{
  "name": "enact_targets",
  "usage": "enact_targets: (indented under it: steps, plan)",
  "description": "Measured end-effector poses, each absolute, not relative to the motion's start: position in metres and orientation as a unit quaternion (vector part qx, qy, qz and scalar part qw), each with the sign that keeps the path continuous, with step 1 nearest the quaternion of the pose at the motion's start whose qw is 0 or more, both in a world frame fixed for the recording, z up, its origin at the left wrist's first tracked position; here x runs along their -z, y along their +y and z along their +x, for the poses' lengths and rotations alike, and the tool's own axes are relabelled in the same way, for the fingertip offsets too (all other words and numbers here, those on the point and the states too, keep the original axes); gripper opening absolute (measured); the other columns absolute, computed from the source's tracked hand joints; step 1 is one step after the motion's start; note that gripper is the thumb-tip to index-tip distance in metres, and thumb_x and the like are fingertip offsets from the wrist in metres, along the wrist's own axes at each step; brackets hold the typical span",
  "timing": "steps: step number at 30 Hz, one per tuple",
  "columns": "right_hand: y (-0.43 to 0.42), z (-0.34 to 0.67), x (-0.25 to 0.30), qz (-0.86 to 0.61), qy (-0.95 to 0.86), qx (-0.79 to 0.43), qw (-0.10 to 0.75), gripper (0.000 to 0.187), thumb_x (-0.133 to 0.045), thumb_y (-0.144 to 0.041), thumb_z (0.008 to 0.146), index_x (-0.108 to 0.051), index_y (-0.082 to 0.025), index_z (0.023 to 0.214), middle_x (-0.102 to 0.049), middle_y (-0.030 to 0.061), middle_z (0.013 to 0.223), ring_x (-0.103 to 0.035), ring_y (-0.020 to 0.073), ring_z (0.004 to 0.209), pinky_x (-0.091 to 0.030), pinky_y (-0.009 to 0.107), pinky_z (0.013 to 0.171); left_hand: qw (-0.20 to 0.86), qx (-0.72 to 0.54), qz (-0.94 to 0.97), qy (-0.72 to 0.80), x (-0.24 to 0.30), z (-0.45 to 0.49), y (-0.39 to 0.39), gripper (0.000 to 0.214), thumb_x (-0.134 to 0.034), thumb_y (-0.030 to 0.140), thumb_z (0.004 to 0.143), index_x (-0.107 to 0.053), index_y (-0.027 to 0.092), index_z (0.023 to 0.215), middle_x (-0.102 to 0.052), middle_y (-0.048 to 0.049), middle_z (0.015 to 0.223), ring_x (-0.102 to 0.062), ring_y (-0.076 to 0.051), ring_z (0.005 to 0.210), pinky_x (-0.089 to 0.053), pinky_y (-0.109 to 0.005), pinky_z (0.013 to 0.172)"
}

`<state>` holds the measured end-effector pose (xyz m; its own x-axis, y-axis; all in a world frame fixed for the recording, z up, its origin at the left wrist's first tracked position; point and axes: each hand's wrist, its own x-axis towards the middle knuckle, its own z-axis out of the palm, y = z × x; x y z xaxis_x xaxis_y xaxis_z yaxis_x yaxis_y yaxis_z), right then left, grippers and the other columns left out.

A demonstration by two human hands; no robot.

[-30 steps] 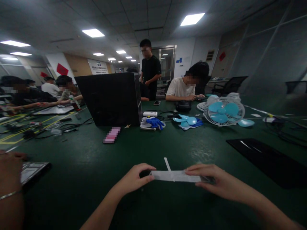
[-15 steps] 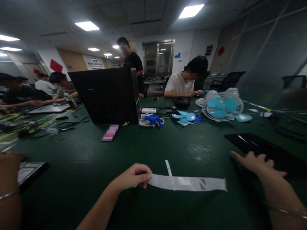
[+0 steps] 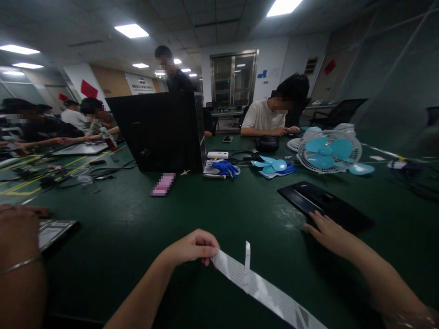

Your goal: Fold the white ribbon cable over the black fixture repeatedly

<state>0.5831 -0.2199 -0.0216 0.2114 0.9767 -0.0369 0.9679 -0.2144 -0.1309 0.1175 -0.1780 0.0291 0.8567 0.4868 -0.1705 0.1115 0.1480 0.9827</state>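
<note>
On the green table, the black case served as reference. Nearer than the case and to its right, a pale flat strip slanted down rightward, a narrow tab jutting from it. Left hand: thumb and fingers pinched together on the strip's upper end. Right hand, farther right of the case: fingers loosely extended, thumb apart, fingertips at the near edge of a glossy black panel; could not tell whether they gripped it.

Surface: dull sheen in patches; keys just in front of the case, a blue-and-white glove just right of it, a caged fan well to its right. Yellow lines and loose cables ran left of it.

Room: beyond the case, a person in dark clothes, upright; to its right, a seated person in a pale shirt. Glass doors stood farther back, under lit ceiling panels.
</note>
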Motion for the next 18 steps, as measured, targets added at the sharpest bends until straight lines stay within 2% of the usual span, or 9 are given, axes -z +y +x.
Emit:
enact_targets:
  steps: [3, 5, 10, 14, 18]
  plan:
    - [-0.226, 0.539, 0.002, -0.738, -0.664, -0.123, 0.009, 0.076, -0.028, -0.059, 0.093, -0.032, -0.012, 0.152, -0.026, 0.0128, 0.158, -0.023, 0.0315, 0.144, -0.025, 0.052, 0.116, 0.729, -0.134, 0.634, 0.220, -0.028, 0.116, -0.176, 0.030, -0.072, 0.044, 0.080, -0.069, 0.014, 0.084, -0.067, -0.0010, 0.076, -0.057, -0.008, 0.061, -0.042, -0.019, 0.054]
    - [-0.231, 0.512, -0.014, -0.700, -0.698, -0.152, 0.006, 0.073, -0.030, -0.060, 0.093, -0.030, -0.019, 0.154, -0.024, 0.0075, 0.159, -0.024, 0.0303, 0.144, -0.026, 0.053, 0.115, 0.733, -0.136, 0.630, 0.219, -0.029, 0.116, -0.176, 0.031, -0.072, 0.045, 0.080, -0.069, 0.014, 0.084, -0.068, -0.0020, 0.078, -0.059, -0.009, 0.063, -0.043, -0.020, 0.055]
    - [-0.244, 0.467, -0.038, -0.623, -0.753, -0.211, 0.014, 0.067, -0.033, -0.061, 0.095, -0.032, -0.027, 0.152, -0.026, 0.0030, 0.158, -0.030, 0.0325, 0.141, -0.030, 0.057, 0.113, 0.737, -0.148, 0.617, 0.234, -0.034, 0.116, -0.178, 0.037, -0.077, 0.048, 0.073, -0.067, 0.013, 0.077, -0.066, -0.0011, 0.073, -0.058, -0.008, 0.059, -0.042, -0.018, 0.052]
    - [-0.250, 0.455, -0.042, -0.583, -0.776, -0.241, 0.016, 0.062, -0.036, -0.060, 0.095, -0.030, -0.034, 0.152, -0.024, -0.0020, 0.159, -0.023, 0.0300, 0.144, -0.024, 0.057, 0.116, 0.727, -0.165, 0.617, 0.252, -0.033, 0.116, -0.177, 0.040, -0.078, 0.051, 0.069, -0.066, 0.013, 0.074, -0.064, 0.0002, 0.068, -0.054, -0.007, 0.053, -0.040, -0.018, 0.048]
    - [-0.257, 0.446, -0.047, -0.550, -0.791, -0.269, 0.018, 0.058, -0.037, -0.058, 0.096, -0.030, -0.039, 0.151, -0.025, -0.0054, 0.158, -0.019, 0.0288, 0.145, -0.020, 0.057, 0.117, 0.718, -0.192, 0.617, 0.260, -0.028, 0.115, -0.175, 0.039, -0.076, 0.050, 0.072, -0.066, 0.013, 0.074, -0.062, 0.0000, 0.067, -0.055, -0.007, 0.055, -0.041, -0.018, 0.049]
